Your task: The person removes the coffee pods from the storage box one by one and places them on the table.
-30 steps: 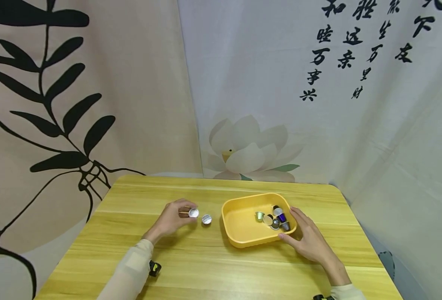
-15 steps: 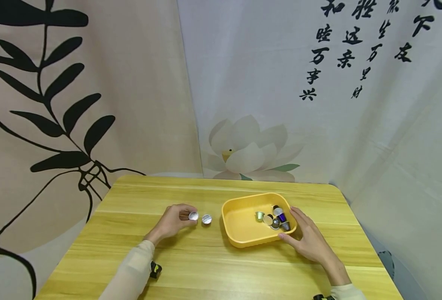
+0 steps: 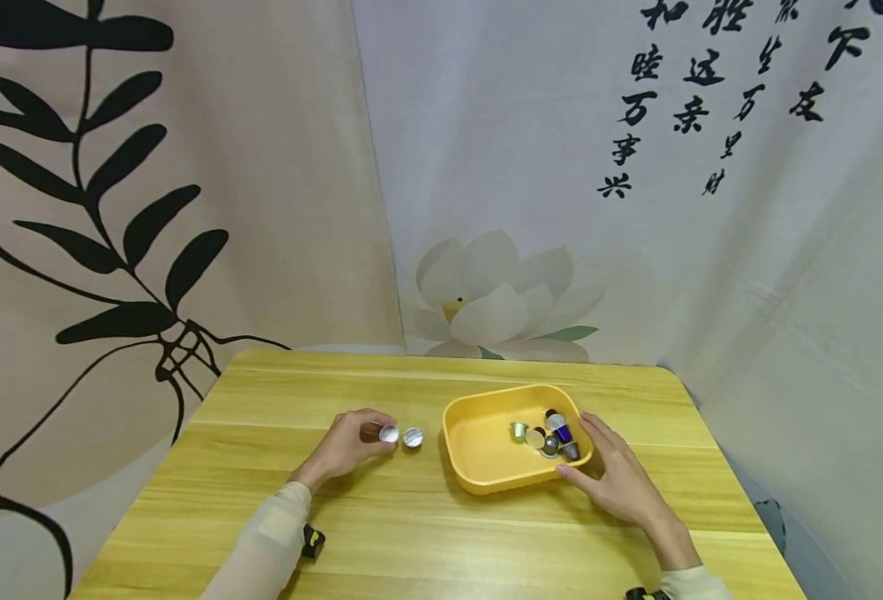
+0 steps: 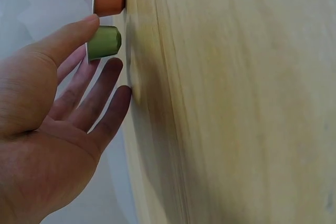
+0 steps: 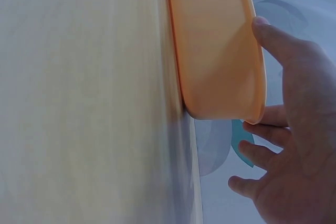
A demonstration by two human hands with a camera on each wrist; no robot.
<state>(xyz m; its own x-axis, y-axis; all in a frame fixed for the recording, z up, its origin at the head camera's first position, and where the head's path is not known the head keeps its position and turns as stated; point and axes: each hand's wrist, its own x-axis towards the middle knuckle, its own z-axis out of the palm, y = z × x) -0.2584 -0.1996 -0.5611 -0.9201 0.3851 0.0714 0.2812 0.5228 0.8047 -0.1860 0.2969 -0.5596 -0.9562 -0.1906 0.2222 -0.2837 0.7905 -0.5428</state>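
Observation:
My left hand (image 3: 344, 447) pinches a green coffee capsule (image 4: 104, 42) between thumb and fingers, its silver lid facing me in the head view. Just to its right, an orange-brown coffee capsule (image 4: 109, 1) stands on its narrow end on the table, and its silver lid shows in the head view. My right hand (image 3: 625, 482) grips the right front corner of a yellow tray (image 3: 479, 485), thumb at the front rim and fingers along the right side. In the right wrist view, the thumb and a finger meet the tray's rim while the other fingers are spread.
Several coffee capsules lie in the tray's right half, among them a pale green one (image 3: 518, 432) and a blue one (image 3: 563, 435). The tray sits on a wooden table (image 3: 426, 550), in front of a printed curtain (image 3: 299, 167).
My left hand's fingers have come down around the green capsule, which has dropped slightly and shifted a little right towards the other one. My right hand and the tray have stayed put.

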